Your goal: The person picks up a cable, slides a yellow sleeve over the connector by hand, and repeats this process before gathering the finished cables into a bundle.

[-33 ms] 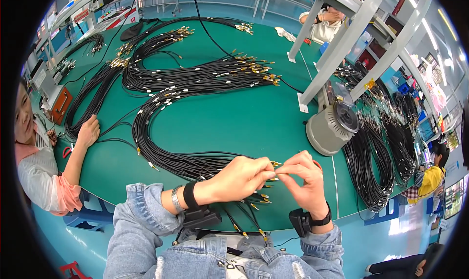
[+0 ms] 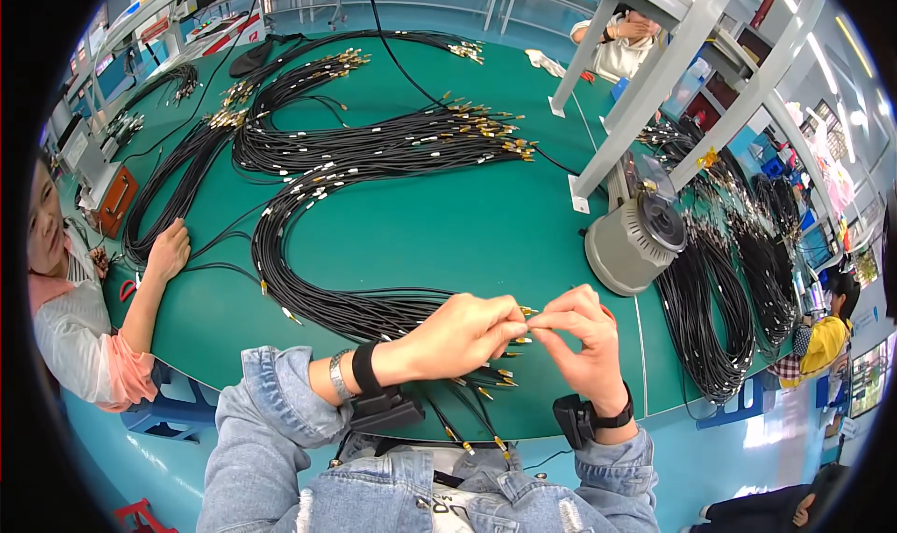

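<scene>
My left hand (image 2: 465, 335) and my right hand (image 2: 581, 339) meet fingertip to fingertip above the near part of the green table. Each is closed in a pinch, and whatever sits between the fingertips is too small or hidden to make out. Under and behind my left hand runs a bundle of black cables (image 2: 322, 311) with white labels. Some of its gold-coloured connector ends (image 2: 505, 376) poke out below my hands. A few cable ends (image 2: 500, 443) hang toward the table's near edge, by my denim jacket.
Larger black cable bundles (image 2: 374, 145) cover the far table (image 2: 420, 243). A grey round machine (image 2: 635, 243) stands at right beside metal posts (image 2: 645, 85), with more cables (image 2: 710, 299) beyond. At left, a co-worker's hand (image 2: 170, 250) rests on cables near red-handled scissors (image 2: 128, 290).
</scene>
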Tool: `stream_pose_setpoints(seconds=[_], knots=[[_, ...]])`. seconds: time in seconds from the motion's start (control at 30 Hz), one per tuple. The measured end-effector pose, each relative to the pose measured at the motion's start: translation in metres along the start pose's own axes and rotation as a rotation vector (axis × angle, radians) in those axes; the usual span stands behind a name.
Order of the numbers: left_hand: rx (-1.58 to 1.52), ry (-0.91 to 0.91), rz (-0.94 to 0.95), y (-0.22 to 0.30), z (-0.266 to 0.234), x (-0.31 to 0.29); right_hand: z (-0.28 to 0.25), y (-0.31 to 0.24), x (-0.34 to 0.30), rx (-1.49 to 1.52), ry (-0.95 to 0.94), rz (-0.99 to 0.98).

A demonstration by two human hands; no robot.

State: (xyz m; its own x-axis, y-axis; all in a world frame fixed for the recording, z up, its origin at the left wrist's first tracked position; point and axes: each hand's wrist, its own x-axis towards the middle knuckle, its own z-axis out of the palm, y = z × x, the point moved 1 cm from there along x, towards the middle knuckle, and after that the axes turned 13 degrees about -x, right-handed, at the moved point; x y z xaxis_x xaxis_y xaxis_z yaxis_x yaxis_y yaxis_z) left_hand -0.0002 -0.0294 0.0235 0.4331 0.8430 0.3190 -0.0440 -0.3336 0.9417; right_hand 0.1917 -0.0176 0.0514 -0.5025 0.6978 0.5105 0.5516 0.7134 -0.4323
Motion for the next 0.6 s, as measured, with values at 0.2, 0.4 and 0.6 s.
stream_pose_setpoints(seconds=[0.2,0.4,0.6], knots=[[-0.233,-0.031,-0.247,-0.038,0.009,0.039,0.014,0.039,-0.009,-0.138,0.153,0.007],[-0.253,-0.068,-0.337,-0.050,0.012,0.055,0.022,0.057,-0.015,-0.183,0.273,0.041],[-0.156,-0.180,-0.366,-0.037,0.007,0.052,0.022,0.057,-0.019,-0.216,0.256,-0.041]])
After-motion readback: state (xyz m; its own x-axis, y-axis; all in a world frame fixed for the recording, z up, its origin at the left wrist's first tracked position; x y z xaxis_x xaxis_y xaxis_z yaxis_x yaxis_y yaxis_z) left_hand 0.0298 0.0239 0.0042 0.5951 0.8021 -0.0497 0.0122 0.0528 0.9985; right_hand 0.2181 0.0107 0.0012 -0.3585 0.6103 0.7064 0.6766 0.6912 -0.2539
